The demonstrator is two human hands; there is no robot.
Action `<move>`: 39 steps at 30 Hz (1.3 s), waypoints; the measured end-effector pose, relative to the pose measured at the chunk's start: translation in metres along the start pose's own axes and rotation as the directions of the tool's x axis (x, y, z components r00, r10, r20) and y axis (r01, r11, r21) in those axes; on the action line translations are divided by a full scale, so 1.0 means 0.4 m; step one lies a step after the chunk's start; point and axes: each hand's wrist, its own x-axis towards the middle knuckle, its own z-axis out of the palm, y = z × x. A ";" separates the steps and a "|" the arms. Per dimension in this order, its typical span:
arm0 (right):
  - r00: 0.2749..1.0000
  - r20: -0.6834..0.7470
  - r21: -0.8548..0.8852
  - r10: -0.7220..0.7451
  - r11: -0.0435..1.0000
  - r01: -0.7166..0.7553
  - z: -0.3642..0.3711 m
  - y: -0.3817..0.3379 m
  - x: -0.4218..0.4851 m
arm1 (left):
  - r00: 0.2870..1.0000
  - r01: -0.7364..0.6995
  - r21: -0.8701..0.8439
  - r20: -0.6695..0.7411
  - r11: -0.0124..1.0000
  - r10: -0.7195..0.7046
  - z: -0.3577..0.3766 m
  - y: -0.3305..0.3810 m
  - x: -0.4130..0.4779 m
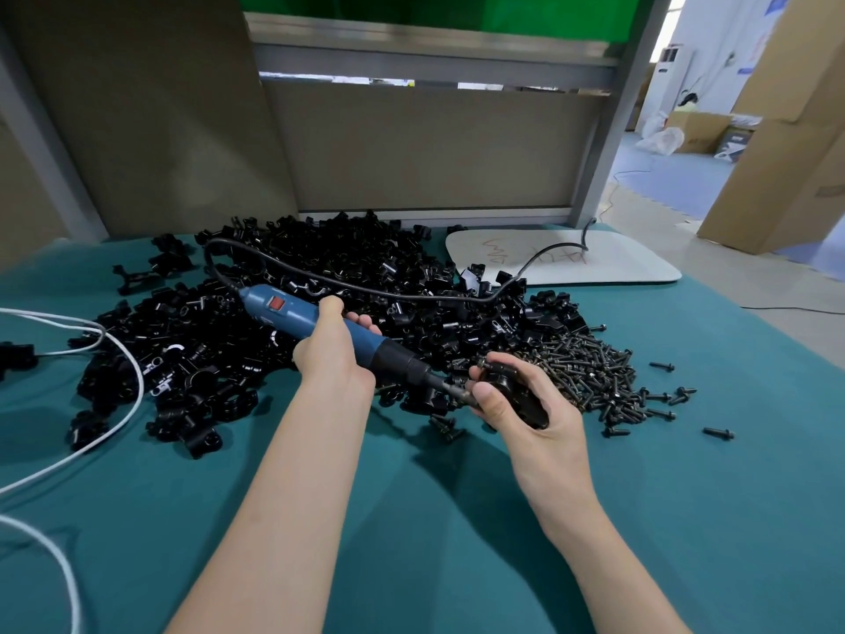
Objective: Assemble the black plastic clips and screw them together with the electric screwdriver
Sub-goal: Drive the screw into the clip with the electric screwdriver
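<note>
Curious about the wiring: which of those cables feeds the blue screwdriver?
The black cable: it enters the rear of the electric screwdriver. The white cables lie apart at left.

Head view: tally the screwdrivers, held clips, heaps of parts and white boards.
Electric screwdriver: 1, in the left hand
Held clip: 1, in the right hand
Heaps: 2, black clips and screws
White board: 1
Total: 5

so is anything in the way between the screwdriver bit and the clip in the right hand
Nothing visible. The electric screwdriver, gripped by the left hand, has its bit right up at the black clip held in the right hand. The right thumb sits just below the tip, not across it.
</note>
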 end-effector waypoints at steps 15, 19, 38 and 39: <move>0.999 0.013 0.057 0.038 0.998 -0.039 -0.026 0.017 -0.005 | 1.000 -0.001 -0.126 0.004 0.992 0.001 0.012 0.023 -0.025; 0.999 0.030 0.030 0.045 0.998 -0.046 -0.024 0.018 -0.007 | 1.000 -0.004 -0.111 -0.006 0.994 0.003 0.009 0.019 -0.024; 0.996 0.050 0.064 0.067 0.995 -0.070 -0.019 0.025 -0.004 | 0.999 0.031 -0.084 0.017 0.996 -0.030 0.000 0.012 -0.011; 0.996 0.051 0.064 0.070 0.995 -0.073 -0.018 0.025 -0.003 | 0.999 0.034 -0.088 0.017 0.996 -0.033 0.000 0.012 -0.011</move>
